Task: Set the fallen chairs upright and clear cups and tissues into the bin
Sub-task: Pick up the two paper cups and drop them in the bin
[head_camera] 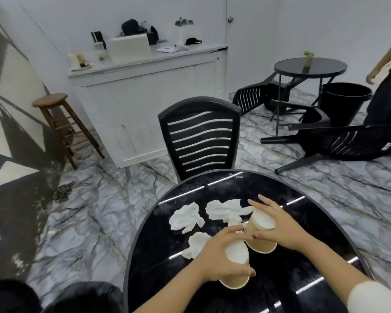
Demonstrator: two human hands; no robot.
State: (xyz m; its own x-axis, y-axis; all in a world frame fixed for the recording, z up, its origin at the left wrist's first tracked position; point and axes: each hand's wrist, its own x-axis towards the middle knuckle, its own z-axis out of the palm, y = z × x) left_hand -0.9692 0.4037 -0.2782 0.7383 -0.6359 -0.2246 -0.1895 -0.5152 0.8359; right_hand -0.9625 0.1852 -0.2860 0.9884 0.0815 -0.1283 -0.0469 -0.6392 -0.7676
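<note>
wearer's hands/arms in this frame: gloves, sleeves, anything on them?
Both hands are bare: no gloves, rings or watch visible on the left hand or the right hand. The left forearm is uncovered as far as the frame shows. The right forearm is bare up to a white sleeve near the bottom right corner. No markings visible.

Looks like a small café or break room set up indoors. Marble-patterned floor [303, 195], two round glossy black desks [167, 256] [309, 66] with black slatted chairs [201, 141], paper cups [263, 233] and crumpled tissues [185, 218]. White serving counter [145, 91] along the wall, wooden bar stool [59, 123] beside it, black bin [345, 98] near the far desk.
</note>
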